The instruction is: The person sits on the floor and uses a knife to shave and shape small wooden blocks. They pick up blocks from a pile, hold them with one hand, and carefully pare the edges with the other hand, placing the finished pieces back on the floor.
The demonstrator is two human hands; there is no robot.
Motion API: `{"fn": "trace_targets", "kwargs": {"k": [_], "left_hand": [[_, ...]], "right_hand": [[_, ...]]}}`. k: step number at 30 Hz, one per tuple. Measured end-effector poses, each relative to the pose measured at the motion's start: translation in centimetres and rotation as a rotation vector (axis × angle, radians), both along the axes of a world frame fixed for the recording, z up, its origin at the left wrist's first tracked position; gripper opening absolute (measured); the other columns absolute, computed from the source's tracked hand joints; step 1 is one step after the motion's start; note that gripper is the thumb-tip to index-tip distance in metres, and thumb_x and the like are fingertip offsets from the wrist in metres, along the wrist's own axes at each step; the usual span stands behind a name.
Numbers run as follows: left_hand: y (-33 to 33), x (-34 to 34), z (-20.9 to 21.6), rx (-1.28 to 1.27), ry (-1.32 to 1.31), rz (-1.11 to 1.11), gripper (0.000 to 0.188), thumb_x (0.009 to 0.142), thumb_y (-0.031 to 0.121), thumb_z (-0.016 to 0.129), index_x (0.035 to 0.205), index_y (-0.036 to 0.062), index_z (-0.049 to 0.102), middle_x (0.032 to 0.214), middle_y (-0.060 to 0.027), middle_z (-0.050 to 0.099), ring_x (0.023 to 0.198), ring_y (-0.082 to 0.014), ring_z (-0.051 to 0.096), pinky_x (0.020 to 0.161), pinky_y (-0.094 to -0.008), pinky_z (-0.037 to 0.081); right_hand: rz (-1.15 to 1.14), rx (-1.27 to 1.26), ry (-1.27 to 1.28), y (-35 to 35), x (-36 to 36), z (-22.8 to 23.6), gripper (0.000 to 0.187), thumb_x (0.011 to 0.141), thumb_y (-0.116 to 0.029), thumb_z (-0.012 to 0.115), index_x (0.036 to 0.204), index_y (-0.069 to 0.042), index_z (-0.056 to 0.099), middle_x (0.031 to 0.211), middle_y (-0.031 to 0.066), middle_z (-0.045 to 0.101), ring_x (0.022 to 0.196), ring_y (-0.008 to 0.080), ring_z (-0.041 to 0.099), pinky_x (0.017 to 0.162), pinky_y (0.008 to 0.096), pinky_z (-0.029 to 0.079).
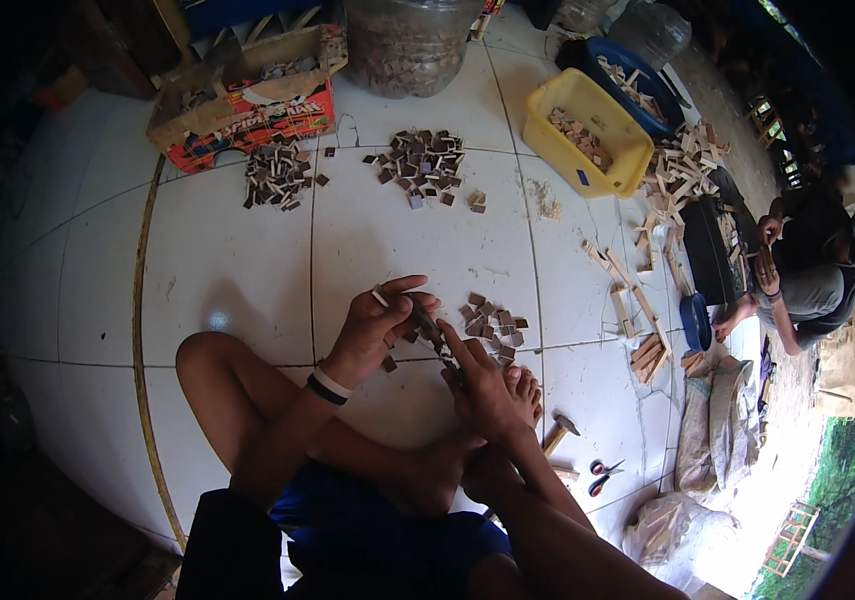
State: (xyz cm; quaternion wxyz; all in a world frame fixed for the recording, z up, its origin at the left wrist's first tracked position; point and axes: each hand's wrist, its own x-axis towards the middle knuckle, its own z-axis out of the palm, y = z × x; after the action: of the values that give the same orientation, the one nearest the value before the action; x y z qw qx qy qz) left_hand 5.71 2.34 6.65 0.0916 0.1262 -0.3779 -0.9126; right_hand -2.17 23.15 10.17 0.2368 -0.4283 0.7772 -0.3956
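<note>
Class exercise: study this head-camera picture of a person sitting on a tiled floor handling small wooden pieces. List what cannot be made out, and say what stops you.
Head view only:
- The dark strip between the left hand and right hand: fingers cover much of it, so its kind is unclear.
- Contents of the clear plastic jar: top edge cuts it off, pieces too small.
- The yellow plastic tub: its wall hides most of what it holds.
- The other person's hands: too small and bent by the rim.

A single wide fisheye view from the person's head looks steeply down at a white tiled floor (247, 250), with the person's folded legs and both forearms entering from the lower edge, close to the lens. Straight tile lines bend toward the dark rounded rim. Another seated person (807, 280) appears farther off at the right edge.
</note>
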Motion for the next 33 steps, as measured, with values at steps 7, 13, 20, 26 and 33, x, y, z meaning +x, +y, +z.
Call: {"fn": "trace_targets", "kwargs": {"k": [7, 13, 20, 26, 33], "left_hand": [[0.3, -0.1, 0.0, 0.092, 0.039, 0.017, 0.047, 0.103, 0.027, 0.066, 0.139, -0.0018, 0.055, 0.125, -0.0125, 0.069, 0.12, -0.0225, 0.066, 0.108, -0.0399, 0.053], [0.3, -0.4, 0.1, 0.052, -0.054, 0.095, 0.026, 0.102, 0.018, 0.068, 0.118, -0.0007, 0.063, 0.12, -0.012, 0.07, 0.115, -0.0232, 0.069, 0.105, -0.0384, 0.057], [1.4, -0.4, 0.2, 0.108, -0.099, 0.186, 0.022, 0.103, 0.02, 0.066, 0.114, 0.0009, 0.063, 0.117, -0.0111, 0.07, 0.116, -0.0222, 0.068, 0.106, -0.0381, 0.055], [1.0, -0.1, 0.4, 0.116, -0.121, 0.187, 0.03, 0.103, 0.021, 0.065, 0.122, -0.0021, 0.063, 0.121, -0.0145, 0.07, 0.116, -0.0225, 0.068, 0.105, -0.0365, 0.054], [1.3, 0.2, 0.3, 0.119, -0.124, 0.214, 0.033, 0.104, 0.023, 0.064, 0.124, -0.0033, 0.062, 0.123, -0.0166, 0.07, 0.118, -0.0236, 0.067, 0.106, -0.0365, 0.053]], "right_hand": [[-0.017, -0.042, -0.003, -0.1, 0.1, 0.2, 0.072, 0.093, 0.004, 0.063, 0.158, -0.01, 0.038, 0.109, 0.0225, 0.059, 0.098, 0.0428, 0.063, 0.086, 0.0464, 0.05], [-0.089, 0.073, 0.13, 0.2, 0.0, 0.0, 0.071, 0.095, 0.002, 0.062, 0.159, -0.014, 0.037, 0.115, 0.023, 0.057, 0.098, 0.0429, 0.063, 0.085, 0.0477, 0.051], [-0.121, 0.069, 0.161, -0.1, -0.1, -0.2, 0.071, 0.095, 0.002, 0.062, 0.16, -0.017, 0.037, 0.113, 0.0225, 0.055, 0.097, 0.0446, 0.062, 0.083, 0.0504, 0.051], [-0.096, 0.07, 0.174, -0.6, 0.1, -0.1, 0.074, 0.093, 0.005, 0.061, 0.159, -0.017, 0.038, 0.113, 0.0222, 0.054, 0.097, 0.0434, 0.062, 0.083, 0.0507, 0.051], [-0.089, 0.114, 0.196, -0.8, 0.3, -0.2, 0.084, 0.087, 0.013, 0.059, 0.161, -0.019, 0.035, 0.113, 0.0221, 0.051, 0.096, 0.0438, 0.062, 0.08, 0.0506, 0.051]]}}
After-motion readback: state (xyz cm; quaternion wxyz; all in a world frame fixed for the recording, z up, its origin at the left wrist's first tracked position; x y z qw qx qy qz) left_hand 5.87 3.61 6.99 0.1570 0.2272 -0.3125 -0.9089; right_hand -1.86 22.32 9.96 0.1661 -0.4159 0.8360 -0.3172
